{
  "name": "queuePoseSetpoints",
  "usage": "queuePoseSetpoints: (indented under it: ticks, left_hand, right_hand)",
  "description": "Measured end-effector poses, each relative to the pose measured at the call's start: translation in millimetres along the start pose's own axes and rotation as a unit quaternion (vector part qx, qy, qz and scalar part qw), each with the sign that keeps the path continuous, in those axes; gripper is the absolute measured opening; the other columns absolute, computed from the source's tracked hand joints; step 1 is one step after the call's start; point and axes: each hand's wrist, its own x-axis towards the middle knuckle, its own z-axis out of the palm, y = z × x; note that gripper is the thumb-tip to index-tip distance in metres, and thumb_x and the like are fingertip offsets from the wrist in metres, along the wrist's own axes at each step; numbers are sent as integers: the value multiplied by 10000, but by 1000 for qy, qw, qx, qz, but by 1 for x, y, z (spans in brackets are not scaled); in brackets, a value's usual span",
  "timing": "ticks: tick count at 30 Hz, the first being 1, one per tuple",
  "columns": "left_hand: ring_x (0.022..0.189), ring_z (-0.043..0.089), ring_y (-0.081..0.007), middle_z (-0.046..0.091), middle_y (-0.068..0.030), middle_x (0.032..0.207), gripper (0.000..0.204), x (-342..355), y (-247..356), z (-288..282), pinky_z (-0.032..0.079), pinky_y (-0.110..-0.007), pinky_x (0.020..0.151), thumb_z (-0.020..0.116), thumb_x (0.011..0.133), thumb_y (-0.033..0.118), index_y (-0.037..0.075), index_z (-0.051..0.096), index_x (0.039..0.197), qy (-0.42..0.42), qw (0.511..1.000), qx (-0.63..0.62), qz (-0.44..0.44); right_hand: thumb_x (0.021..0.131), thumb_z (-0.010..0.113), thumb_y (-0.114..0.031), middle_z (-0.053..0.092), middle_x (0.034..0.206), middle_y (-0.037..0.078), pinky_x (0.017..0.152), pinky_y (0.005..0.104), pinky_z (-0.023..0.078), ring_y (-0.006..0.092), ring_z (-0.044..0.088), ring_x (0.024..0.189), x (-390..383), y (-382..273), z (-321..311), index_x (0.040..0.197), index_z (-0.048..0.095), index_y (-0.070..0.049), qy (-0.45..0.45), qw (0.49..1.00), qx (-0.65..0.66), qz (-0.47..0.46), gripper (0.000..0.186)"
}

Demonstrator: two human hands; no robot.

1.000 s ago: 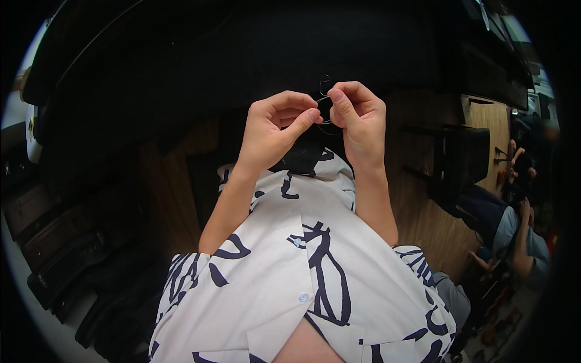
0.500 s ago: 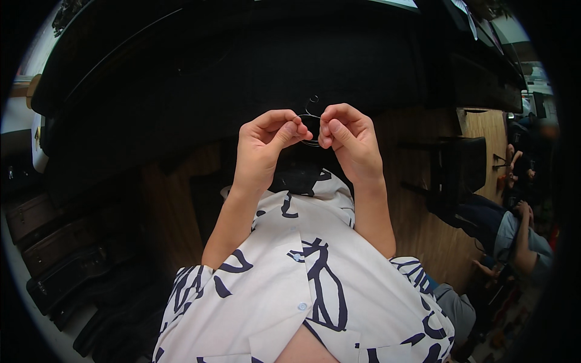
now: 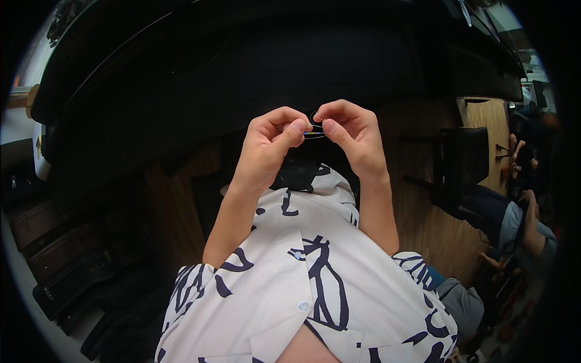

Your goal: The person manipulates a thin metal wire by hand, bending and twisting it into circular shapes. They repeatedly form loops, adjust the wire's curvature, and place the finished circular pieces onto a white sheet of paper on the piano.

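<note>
In front of my chest, my left hand (image 3: 266,145) and my right hand (image 3: 357,139) face each other, fingertips close but slightly apart. Both have fingers pinched on a thin coiled wire (image 3: 315,135) that spans the gap between them. A small loop of it rises near my right fingertips, and a tiny bluish-yellow glint shows on the lower strands. Exact contact points are partly hidden behind my fingers.
A large black piece of furniture (image 3: 272,60) fills the upper view. Dark cases (image 3: 63,263) stand at left. At right are a black chair (image 3: 463,154), wooden flooring (image 3: 439,242) and several people (image 3: 529,224) at the edge.
My hands sit lower in the picture than a second ago and have come closer together since half a second ago. The wire's upper loop now shows less above my fingers.
</note>
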Motion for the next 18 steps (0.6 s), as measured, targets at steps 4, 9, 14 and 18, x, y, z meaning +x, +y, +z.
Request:
queuePoseSetpoints:
  ticks: [4, 9, 14, 18]
  left_hand:
    - [675, 489, -50, 625, 2, 774, 178, 2, 2, 3, 399, -195, 613, 687, 956, 170, -7, 698, 969, -39, 999, -1, 9]
    - [648, 467, -31, 601, 16, 755, 177, 4, 9, 5, 366, -185, 572, 679, 966, 171, -6, 694, 965, -51, 998, 42, 3]
    - [636, 465, -32, 583, 23, 736, 173, 4, 3, 13, 359, -187, 562, 672, 973, 176, 4, 683, 956, -34, 993, 83, 72]
    - [629, 505, -85, 558, -8, 717, 281, 2, 6, 17, 386, -226, 562, 649, 987, 290, 43, 656, 851, -32, 997, 45, 45]
  right_hand:
    - [908, 716, -66, 674, 828, 24, 587, 161, 421, 42, 573, 691, -4, -8, 0, 998, 694, 27, 8, 999, -38, -26, 131]
    - [891, 730, -79, 661, 763, 12, 518, 153, 336, 7, 500, 609, -6, -7, 0, 940, 708, 18, 32, 998, -54, -21, 111]
    - [871, 747, -101, 594, 656, -35, 495, 162, 260, -13, 399, 540, -7, -14, -4, 882, 713, 5, 40, 997, -58, 11, 113]
    - [850, 743, -63, 590, 645, -29, 487, 165, 263, -7, 406, 530, -7, -13, -9, 843, 701, 0, 36, 995, -87, 17, 76]
